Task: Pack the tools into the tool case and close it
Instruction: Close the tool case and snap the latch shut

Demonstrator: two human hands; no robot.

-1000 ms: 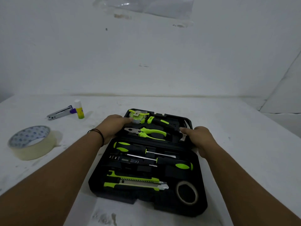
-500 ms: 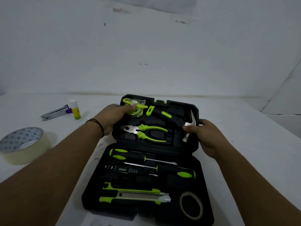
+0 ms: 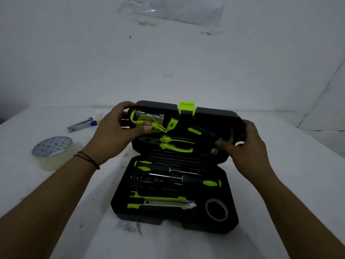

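A black tool case lies open on the white table, its lower half (image 3: 231, 208) flat and its lid (image 3: 211, 114) raised nearly upright. The lid holds a tape measure (image 3: 147, 121), green-handled pliers (image 3: 173, 144) and a hammer (image 3: 203, 130). A green latch (image 3: 186, 107) sits on the lid's top edge. The lower half holds two screwdrivers (image 3: 168, 168), a utility knife (image 3: 160, 202) and a small tape roll (image 3: 217, 210). My left hand (image 3: 115, 131) grips the lid's left edge, thumb pressing the tape measure. My right hand (image 3: 246, 144) grips the lid's right edge, thumb on the hammer head.
A large roll of clear tape (image 3: 53, 152) lies on the table at the left. Behind it are a stapler (image 3: 80, 125) and a glue stick (image 3: 98, 118). A white wall stands close behind the case.
Both hands have swung the lid up from nearly flat to almost upright, with the tools staying seated in it. The lower half has not moved.
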